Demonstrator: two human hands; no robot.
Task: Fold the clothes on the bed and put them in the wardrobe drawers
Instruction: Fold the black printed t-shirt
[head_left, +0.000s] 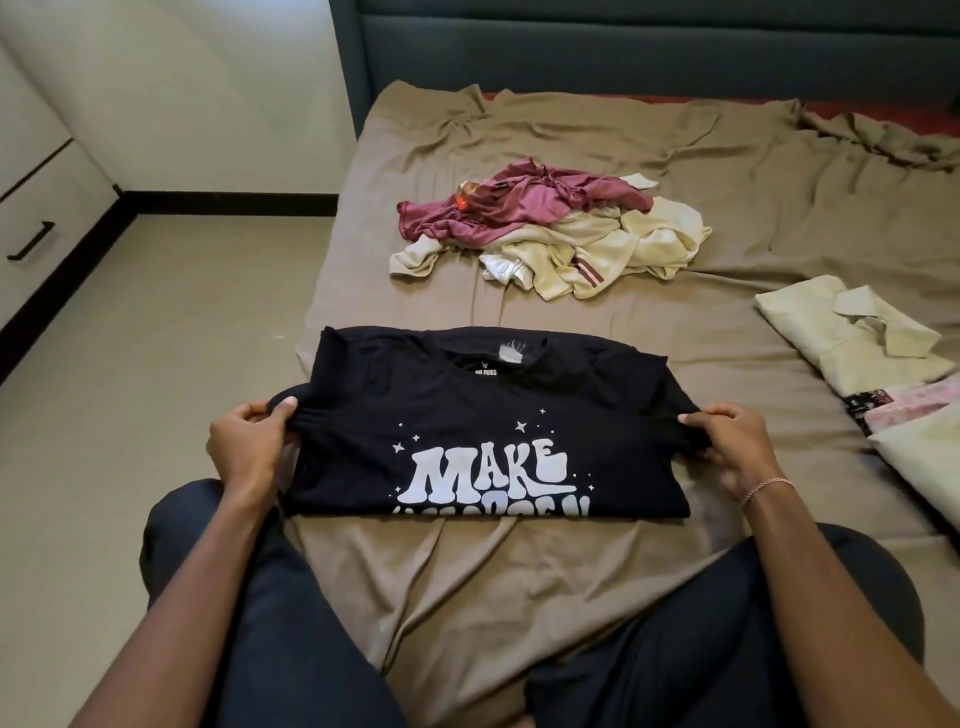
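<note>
A black T-shirt with white "MAKE" lettering lies partly folded on the brown bedsheet in front of me. My left hand pinches its left edge. My right hand pinches its right edge. Farther back on the bed sits a loose heap of a maroon garment and cream clothes. At the far left stand white wardrobe drawers with a black handle.
A folded pale yellow collared shirt lies at the right on other folded fabric. The dark green headboard closes the far side. Beige floor runs along the bed's left edge. My knees rest on the bed.
</note>
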